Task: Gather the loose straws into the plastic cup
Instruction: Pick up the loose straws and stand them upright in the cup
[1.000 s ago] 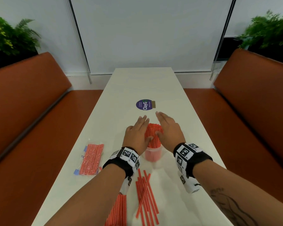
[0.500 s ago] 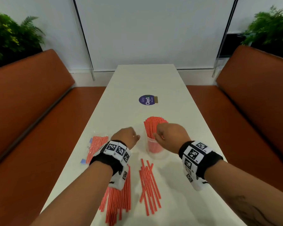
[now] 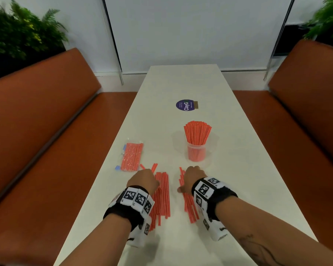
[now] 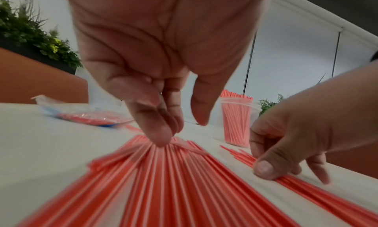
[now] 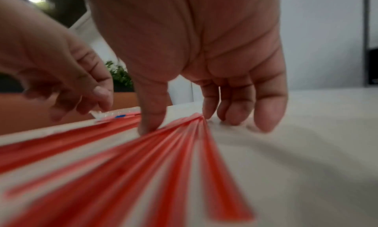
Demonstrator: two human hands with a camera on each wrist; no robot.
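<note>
A clear plastic cup stands upright mid-table, packed with red straws. Two piles of loose red straws lie nearer me: a left pile and a right pile. My left hand hovers over the far end of the left pile. In the left wrist view its fingertips point down and touch those straws. My right hand covers the far end of the right pile. Its thumb rests on the straws, and its fingers touch the table beside them.
A sealed clear packet of red straws lies at the table's left edge. A round purple sticker sits beyond the cup on the long white table. Orange benches flank both sides, with plants behind them.
Both hands have left the straws in the cup and drawn back toward me, coming down onto the two loose piles. The cup stands alone.
</note>
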